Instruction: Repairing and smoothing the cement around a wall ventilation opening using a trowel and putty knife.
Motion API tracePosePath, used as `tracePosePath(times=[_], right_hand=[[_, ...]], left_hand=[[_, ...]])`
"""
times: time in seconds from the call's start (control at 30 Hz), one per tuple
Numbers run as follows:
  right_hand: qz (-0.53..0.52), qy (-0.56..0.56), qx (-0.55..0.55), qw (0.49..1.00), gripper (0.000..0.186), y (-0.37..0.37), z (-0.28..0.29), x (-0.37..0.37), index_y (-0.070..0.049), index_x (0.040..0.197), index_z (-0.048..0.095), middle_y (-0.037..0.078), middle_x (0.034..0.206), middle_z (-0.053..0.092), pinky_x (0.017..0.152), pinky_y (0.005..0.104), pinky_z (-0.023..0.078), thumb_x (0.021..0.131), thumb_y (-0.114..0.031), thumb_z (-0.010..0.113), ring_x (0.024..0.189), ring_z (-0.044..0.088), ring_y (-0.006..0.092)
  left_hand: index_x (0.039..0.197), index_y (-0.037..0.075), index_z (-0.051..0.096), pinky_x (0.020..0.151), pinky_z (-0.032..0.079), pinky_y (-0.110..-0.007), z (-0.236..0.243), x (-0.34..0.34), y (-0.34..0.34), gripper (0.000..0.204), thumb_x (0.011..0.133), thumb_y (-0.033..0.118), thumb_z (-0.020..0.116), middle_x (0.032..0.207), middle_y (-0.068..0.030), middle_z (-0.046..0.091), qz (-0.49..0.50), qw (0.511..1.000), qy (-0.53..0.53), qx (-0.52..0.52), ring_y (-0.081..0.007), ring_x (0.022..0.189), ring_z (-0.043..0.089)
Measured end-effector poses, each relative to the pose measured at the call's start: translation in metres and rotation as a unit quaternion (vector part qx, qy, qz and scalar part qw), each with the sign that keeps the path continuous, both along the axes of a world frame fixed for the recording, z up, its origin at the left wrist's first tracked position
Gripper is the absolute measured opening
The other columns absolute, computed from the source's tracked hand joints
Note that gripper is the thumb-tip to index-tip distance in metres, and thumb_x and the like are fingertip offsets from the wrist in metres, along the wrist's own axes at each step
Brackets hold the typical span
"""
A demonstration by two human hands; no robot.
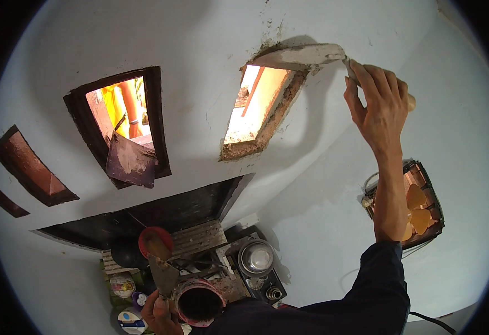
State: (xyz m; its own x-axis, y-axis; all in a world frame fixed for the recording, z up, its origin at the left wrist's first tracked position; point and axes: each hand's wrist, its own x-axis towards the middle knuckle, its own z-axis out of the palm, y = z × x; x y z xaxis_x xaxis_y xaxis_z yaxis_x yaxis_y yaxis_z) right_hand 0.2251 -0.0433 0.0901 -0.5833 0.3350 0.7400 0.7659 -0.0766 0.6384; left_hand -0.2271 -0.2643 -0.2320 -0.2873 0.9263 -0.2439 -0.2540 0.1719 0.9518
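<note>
Room thru unframed opng [282,114]; trowel [300,54] across top.

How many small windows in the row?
4: a cut-off window at far left, a narrow window beside it, a dark-framed window next, a rough-edged window near centre. More may hide further left.

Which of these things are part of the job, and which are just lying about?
Part of the job:
trowel in the right hand
rough-edged window opening, trowel at its top
probably the smeared board in the neighbouring window
probably the bucket by the left hand

Apparently just there:
metal pot on the stove
red bowl
orange-bladed fan
</note>
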Motion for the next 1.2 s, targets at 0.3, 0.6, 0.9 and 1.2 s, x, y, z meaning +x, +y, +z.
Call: tracePosePath(times=[0.3,0.6,0.9,1.2], right_hand=[[0.033,0.014,-0.038,0.999,0.019,0.014,0.037,0.012,-0.010,0.110,0.079,0.000,0.098,0.074,0.083,0.0420,0.052,0.095,-0.021,0.080,0.088,0.068,0.0224],[0.081,0.180,-0.057,0.979,0.023,0.014,-0.023,0.048,-0.008,0.111,0.081,0.003,0.097,0.075,0.078,0.0372,0.049,0.095,-0.024,0.080,0.086,0.068,0.0219],[0.069,0.194,-0.104,0.973,0.025,0.040,-0.015,0.064,-0.007,0.114,0.080,0.001,0.097,0.073,0.081,0.0393,0.050,0.099,-0.026,0.076,0.090,0.068,0.0219],[0.159,0.235,-0.023,0.958,0.032,0.025,-0.067,0.059,-0.005,0.120,0.075,0.007,0.107,0.075,0.083,0.0391,0.054,0.091,-0.014,0.085,0.094,0.071,0.0271]], left_hand=[[0.132,-0.003,0.073,0.047,0.036,-0.026,-0.003,0.000,0.005,0.040,0.107,0.029,0.071,0.074,-0.0018,0.063,-0.006,0.999,-0.045,0.001,-0.0074,0.054,0.047],[0.134,0.000,0.073,0.044,0.034,-0.027,-0.015,0.002,0.008,0.040,0.106,0.029,0.071,0.073,-0.0035,0.066,0.009,0.999,-0.038,-0.018,-0.0078,0.049,0.045],[0.132,0.001,0.074,0.045,0.036,-0.026,0.001,0.003,0.016,0.042,0.107,0.035,0.072,0.074,-0.0002,0.062,-0.038,0.999,-0.032,-0.015,-0.0072,0.051,0.045],[0.131,0.000,0.074,0.043,0.032,-0.026,-0.040,-0.005,0.020,0.036,0.107,0.026,0.071,0.072,0.0000,0.059,-0.022,0.998,-0.045,0.021,-0.0065,0.051,0.042]])
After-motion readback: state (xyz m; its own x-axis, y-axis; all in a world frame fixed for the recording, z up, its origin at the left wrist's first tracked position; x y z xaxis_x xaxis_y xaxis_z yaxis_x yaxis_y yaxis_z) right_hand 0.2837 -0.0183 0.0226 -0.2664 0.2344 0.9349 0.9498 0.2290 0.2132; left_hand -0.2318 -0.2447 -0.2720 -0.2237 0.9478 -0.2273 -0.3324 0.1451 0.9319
